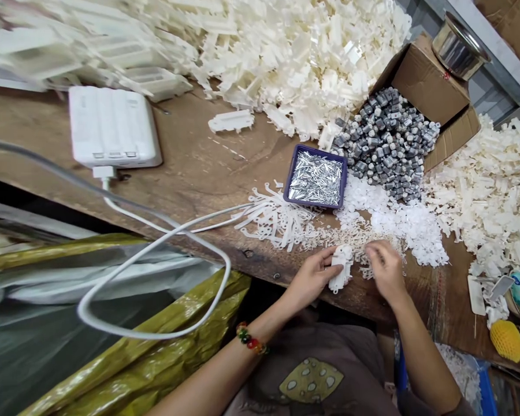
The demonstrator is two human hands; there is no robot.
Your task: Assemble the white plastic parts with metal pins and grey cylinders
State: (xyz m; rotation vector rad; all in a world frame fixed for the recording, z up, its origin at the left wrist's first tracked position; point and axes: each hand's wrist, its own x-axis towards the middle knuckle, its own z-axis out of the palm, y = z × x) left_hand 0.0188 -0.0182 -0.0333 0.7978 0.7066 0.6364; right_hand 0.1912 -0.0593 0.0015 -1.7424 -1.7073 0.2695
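Note:
My left hand grips a white plastic housing near the front edge of the bench, thumb on its face and fingers behind. To its right my right hand hovers over small beige plastic bits, with thumb and fingertips pinched together. Whatever lies in that pinch is too small to make out. Just beyond the hands is a dark purple tray of shiny metal pins. White strip-like parts lie in a heap left of it, and small white pieces lie to the right.
Large heaps of cream plastic parts cover the back and right side. A cardboard box spills small grey parts. At the left stands a white power bank with a looping cable. A metal bowl sits behind the box.

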